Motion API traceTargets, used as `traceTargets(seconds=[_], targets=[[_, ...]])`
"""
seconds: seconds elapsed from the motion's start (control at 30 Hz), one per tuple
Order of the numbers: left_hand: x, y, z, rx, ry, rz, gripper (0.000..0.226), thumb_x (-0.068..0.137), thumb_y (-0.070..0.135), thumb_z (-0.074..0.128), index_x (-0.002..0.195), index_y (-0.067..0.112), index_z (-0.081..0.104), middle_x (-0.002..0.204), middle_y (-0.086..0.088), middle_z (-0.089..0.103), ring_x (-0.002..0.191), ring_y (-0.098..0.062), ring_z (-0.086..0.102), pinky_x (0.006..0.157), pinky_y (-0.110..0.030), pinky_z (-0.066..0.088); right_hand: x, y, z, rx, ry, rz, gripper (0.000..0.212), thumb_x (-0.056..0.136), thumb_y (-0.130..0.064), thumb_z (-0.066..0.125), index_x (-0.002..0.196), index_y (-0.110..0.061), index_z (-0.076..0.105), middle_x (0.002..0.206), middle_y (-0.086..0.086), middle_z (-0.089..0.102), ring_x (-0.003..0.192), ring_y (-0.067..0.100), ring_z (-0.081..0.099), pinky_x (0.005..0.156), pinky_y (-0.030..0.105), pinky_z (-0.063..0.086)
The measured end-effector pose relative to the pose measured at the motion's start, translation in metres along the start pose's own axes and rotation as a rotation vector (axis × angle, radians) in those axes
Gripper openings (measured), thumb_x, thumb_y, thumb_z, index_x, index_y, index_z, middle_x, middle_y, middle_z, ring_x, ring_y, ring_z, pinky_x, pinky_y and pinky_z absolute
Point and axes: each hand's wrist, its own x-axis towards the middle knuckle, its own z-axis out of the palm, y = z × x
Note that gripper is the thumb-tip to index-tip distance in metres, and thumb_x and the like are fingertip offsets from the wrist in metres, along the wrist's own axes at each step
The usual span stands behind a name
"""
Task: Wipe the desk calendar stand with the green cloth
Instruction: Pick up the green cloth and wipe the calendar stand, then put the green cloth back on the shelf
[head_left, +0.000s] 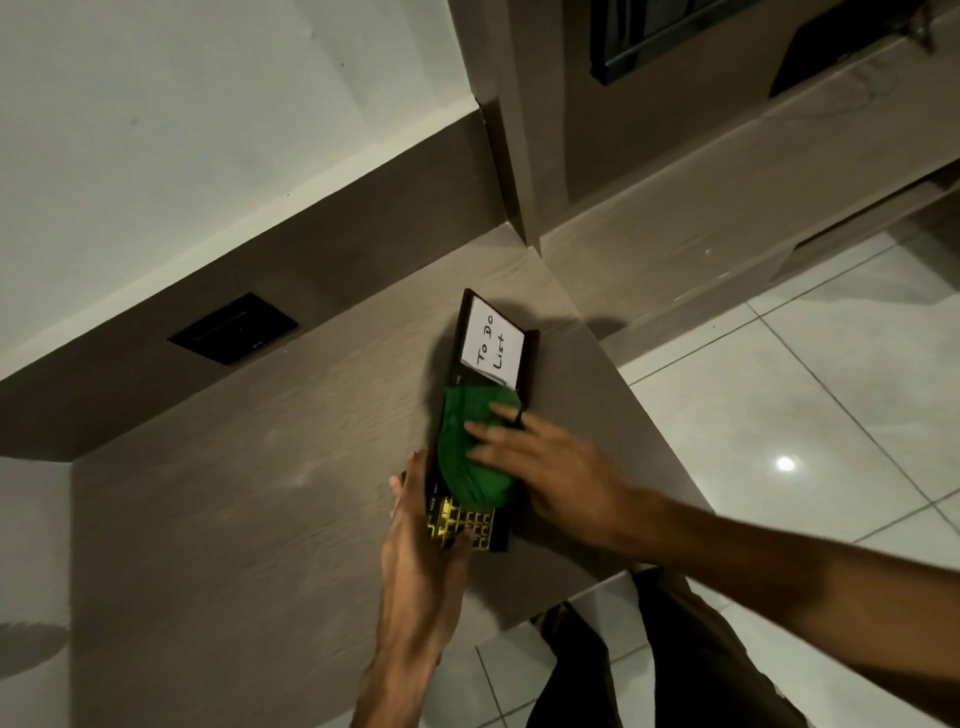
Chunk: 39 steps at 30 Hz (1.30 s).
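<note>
While the left hand (421, 525) grips the near end of the desk calendar stand (530, 364), likely to stop it sliding on the bench (260, 467), the right hand (540, 457) (fingers spread almost flat) presses the green cloth (467, 457) onto its middle, below the "To Do List" card (492, 343).

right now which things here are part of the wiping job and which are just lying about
In the job: green cloth, pressed down by the right hand; desk calendar stand, held by the left hand.
Just there: to do list note on the stand; black wall plate; wooden desk; tiled floor.
</note>
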Motion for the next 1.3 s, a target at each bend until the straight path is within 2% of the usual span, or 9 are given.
traceTargets(seconds=[0.1,0.27,0.43,0.57,0.7,0.83,0.9,1.07,1.3], targets=[[0.002,0.001,0.000,0.010,0.020,0.030,0.100,0.080,-0.012,0.071,0.144,0.047,0.023,0.149,0.023,0.040,0.147,-0.023,0.038,0.119,-0.062,0.030,-0.003,0.004,0.001,0.040,-0.008,-0.030,0.075,0.067,0.012,0.066,0.134,-0.018,0.050,0.147,0.006,0.049,0.137,0.035,0.039,0.097,0.050,0.050],[0.003,-0.003,0.003,-0.009,-0.023,-0.088,0.099,0.081,-0.013,0.068,0.152,0.037,0.021,0.161,-0.007,0.036,0.150,-0.035,0.030,0.121,-0.059,0.027,0.012,0.027,-0.009,-0.039,0.066,0.188,0.067,0.069,0.012,0.066,0.130,-0.015,0.059,0.141,0.008,0.055,0.132,0.037,0.045,0.093,0.057,0.050],[0.001,-0.002,0.003,0.058,0.005,-0.086,0.098,0.081,-0.009,0.071,0.156,0.029,0.020,0.161,-0.005,0.037,0.154,-0.031,0.020,0.122,-0.057,0.028,-0.009,0.014,0.000,-0.021,-0.065,0.014,0.059,0.071,0.005,0.060,0.127,-0.013,0.062,0.140,0.007,0.056,0.132,0.036,0.046,0.097,0.053,0.047],[0.003,0.002,0.002,0.115,-0.021,-0.068,0.102,0.081,-0.010,0.070,0.151,0.039,0.014,0.162,-0.007,0.035,0.150,-0.036,0.030,0.120,-0.058,0.030,0.029,0.018,-0.025,-0.027,0.006,-0.008,0.059,0.072,0.003,0.059,0.129,-0.012,0.060,0.141,0.008,0.055,0.132,0.035,0.044,0.099,0.051,0.044],[0.002,-0.001,0.002,0.168,-0.080,-0.108,0.101,0.084,-0.007,0.069,0.156,0.030,0.008,0.165,-0.009,0.026,0.152,-0.037,0.025,0.119,-0.061,0.029,0.080,0.044,-0.062,-0.073,0.114,0.095,0.053,0.076,-0.002,0.074,0.126,-0.013,0.061,0.132,0.009,0.062,0.118,0.028,0.055,0.097,0.037,0.040],[0.001,0.000,0.002,0.156,-0.079,-0.087,0.097,0.086,-0.007,0.067,0.157,0.020,0.007,0.161,-0.013,0.034,0.153,-0.036,0.022,0.127,-0.051,0.012,0.099,0.081,-0.077,-0.023,0.112,0.390,0.053,0.086,-0.003,0.063,0.134,-0.022,0.053,0.131,0.011,0.056,0.118,0.026,0.051,0.095,0.040,0.044],[0.001,0.002,0.003,0.135,-0.060,-0.120,0.098,0.087,-0.005,0.067,0.156,0.026,0.005,0.164,-0.008,0.027,0.155,-0.032,0.015,0.126,-0.055,0.017,0.094,0.096,-0.075,0.002,0.060,0.497,0.054,0.086,0.003,0.058,0.135,-0.021,0.051,0.132,0.013,0.055,0.121,0.027,0.050,0.098,0.043,0.045],[0.004,0.003,0.001,0.133,-0.021,-0.151,0.107,0.086,0.001,0.068,0.145,0.049,-0.006,0.164,0.005,0.012,0.154,-0.032,0.017,0.118,-0.064,0.029,0.053,0.113,-0.059,0.335,0.300,0.750,0.053,0.082,0.011,0.055,0.128,-0.015,0.059,0.121,0.006,0.065,0.113,0.020,0.060,0.095,0.033,0.051],[0.002,0.011,-0.006,0.157,0.023,-0.132,0.109,0.083,0.035,0.076,0.155,0.035,-0.005,0.168,0.005,0.003,0.154,-0.016,-0.012,0.126,-0.058,0.008,0.011,0.126,-0.064,0.976,0.706,1.049,0.036,0.093,-0.003,0.057,0.126,-0.017,0.061,0.113,0.003,0.070,0.100,0.019,0.070,0.082,0.040,0.059]])
